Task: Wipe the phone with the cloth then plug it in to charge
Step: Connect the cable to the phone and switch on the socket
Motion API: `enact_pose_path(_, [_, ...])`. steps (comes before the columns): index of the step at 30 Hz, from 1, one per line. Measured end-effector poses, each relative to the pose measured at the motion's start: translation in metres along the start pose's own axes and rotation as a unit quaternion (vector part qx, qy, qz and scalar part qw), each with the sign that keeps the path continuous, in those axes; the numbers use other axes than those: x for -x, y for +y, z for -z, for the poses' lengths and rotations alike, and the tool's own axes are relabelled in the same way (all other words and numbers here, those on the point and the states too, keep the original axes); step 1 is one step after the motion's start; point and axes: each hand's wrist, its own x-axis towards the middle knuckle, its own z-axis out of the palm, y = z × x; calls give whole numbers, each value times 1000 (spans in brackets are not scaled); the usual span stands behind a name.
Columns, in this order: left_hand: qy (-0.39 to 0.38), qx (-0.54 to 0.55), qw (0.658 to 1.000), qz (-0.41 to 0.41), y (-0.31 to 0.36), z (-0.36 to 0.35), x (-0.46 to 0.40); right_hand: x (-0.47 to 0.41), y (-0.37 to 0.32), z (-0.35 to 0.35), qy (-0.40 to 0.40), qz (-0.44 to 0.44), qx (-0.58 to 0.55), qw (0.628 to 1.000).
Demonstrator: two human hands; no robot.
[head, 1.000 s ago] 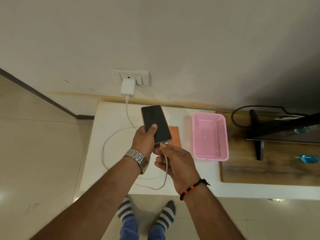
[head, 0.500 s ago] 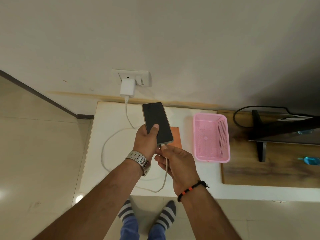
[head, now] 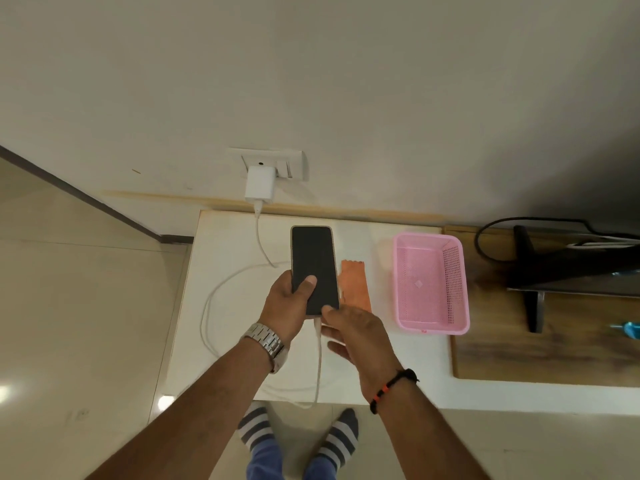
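Note:
My left hand (head: 282,306) grips a black phone (head: 313,265) by its lower part, screen up and dark, above the white table (head: 225,244). A white cable (head: 207,306) runs from the white charger (head: 259,185) in the wall socket (head: 289,161), loops over the table and rises into the phone's bottom edge. My right hand (head: 360,330) is just below and right of the phone, fingers loosely apart, its thumb touching the phone's lower right corner. An orange cloth (head: 353,285) lies flat on the table, right of the phone.
A pink mesh basket (head: 433,329) stands right of the cloth. Further right, a wooden board (head: 519,355) carries a black monitor stand (head: 533,306) with a black cord, and a blue object (head: 628,330). Floor lies to the left and my socked feet below.
The phone has turned more upright and straight. My right hand has let go of the cable end, which now sits in the phone's bottom, and its fingers have spread.

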Motion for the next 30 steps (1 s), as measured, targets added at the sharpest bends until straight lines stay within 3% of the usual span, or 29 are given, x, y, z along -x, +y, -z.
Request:
enact_pose_path(7, [-73, -80, 994, 25, -27, 15, -22, -54, 2, 2, 0, 56, 23, 998])
enact_pose_path(11, [-38, -174, 984, 0, -35, 24, -38, -80, 21, -8, 15, 43, 58, 997])
enact_pose_path(18, [-24, -184, 982, 34, -44, 32, -52, -112, 38, -23, 86, 87, 204, 971])
enact_pose_path(30, [-24, -229, 973, 30, -55, 30, -71, -136, 50, -36, 158, 62, 217, 961])
